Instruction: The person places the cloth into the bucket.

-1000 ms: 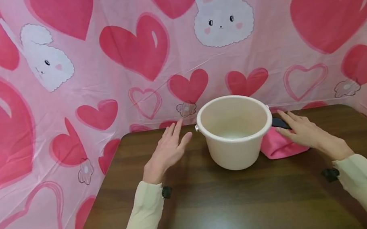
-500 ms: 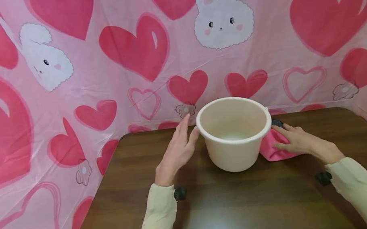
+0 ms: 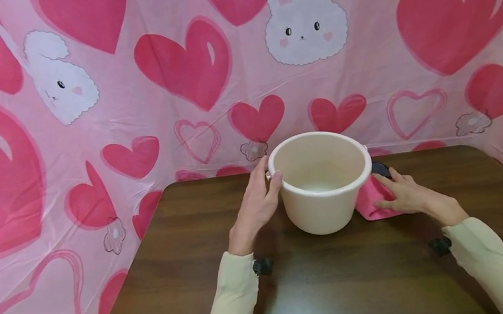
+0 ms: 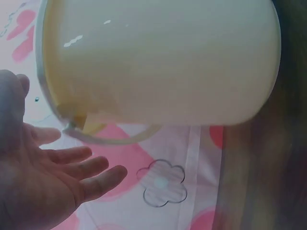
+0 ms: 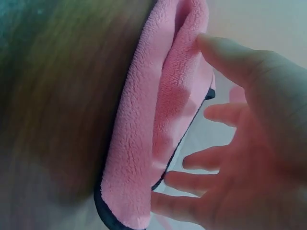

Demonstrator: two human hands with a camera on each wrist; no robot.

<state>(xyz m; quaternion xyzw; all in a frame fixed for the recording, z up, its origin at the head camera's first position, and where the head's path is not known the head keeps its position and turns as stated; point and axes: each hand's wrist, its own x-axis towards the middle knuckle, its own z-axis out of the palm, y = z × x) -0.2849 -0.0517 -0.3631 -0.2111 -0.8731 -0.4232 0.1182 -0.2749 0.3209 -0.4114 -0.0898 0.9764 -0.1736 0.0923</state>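
Note:
A cream bucket [image 3: 322, 209] stands upright on the table, its mouth facing up. At its left rim is my left hand [image 3: 255, 207], fingers extended and thumb close to the outer wall. The left wrist view shows those fingers spread beside the bucket's curved handle [image 4: 115, 140]. Just right of the bucket lies a folded pink cloth [image 3: 368, 202], fluffy and dark-edged in the right wrist view. My right hand [image 3: 412, 193] reaches over this cloth with spread fingers, the thumb tip against a fold. Part of the cloth is hidden under the hand.
A dark rounded thing [image 3: 380, 169] sits behind the cloth, by my right fingertips. The brown wooden table [image 3: 335, 288] ends at a pink hanging sheet [image 3: 247, 76] printed with hearts and rabbits, which also runs along the left and right sides.
My left hand has moved right, up to the bucket's rim. My right hand has come left and down over the pink cloth. Bucket and cloth stay in place.

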